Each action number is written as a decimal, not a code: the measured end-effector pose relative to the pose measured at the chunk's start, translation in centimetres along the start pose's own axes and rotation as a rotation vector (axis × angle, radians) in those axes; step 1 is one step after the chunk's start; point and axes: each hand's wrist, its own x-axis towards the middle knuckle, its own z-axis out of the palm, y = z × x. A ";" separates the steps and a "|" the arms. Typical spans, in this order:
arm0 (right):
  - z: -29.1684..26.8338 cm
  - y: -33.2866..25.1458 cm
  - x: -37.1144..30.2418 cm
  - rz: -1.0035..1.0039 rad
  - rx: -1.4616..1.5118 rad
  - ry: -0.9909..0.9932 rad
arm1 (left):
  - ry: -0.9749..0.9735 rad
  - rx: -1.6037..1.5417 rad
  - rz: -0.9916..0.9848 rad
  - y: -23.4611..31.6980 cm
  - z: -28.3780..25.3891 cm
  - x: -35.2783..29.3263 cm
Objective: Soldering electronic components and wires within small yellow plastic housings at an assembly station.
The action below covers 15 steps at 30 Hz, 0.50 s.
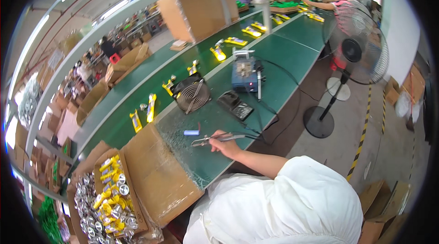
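Note:
My right hand [223,145] reaches over the green workbench from a white sleeve. Its fingers are wrapped round a slim, tweezer-like metal tool [201,142], which points left; a dark cable seems to trail from its rear end. Just beyond the tool's tip lies a small blue cylindrical cell [191,132] with a short red wire, apart from the tool. A black holder [235,105] stands on the bench behind the hand. Farther back is a blue powered box [246,76] with cables. My left hand is not in view.
An open carton [123,198] at lower left holds yellow-and-silver pieces; its flap [160,175] covers the bench's near end. A small fan [193,98] sits beside a green belt [173,77] carrying yellow pieces [218,53]. A standing fan [352,50] and a co-worker [345,13] are at right.

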 end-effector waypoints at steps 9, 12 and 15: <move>-0.2 0.5 -0.3 0.038 -0.144 0.043 | -0.261 1.014 -0.408 -1.2 -15.6 -7.4; -1.6 1.7 -0.2 -0.038 -0.015 0.027 | 0.295 1.337 -0.854 -0.6 -23.7 -14.8; -0.9 0.8 -0.2 -0.028 0.016 -0.036 | 0.401 1.478 -1.158 3.2 -26.1 -18.5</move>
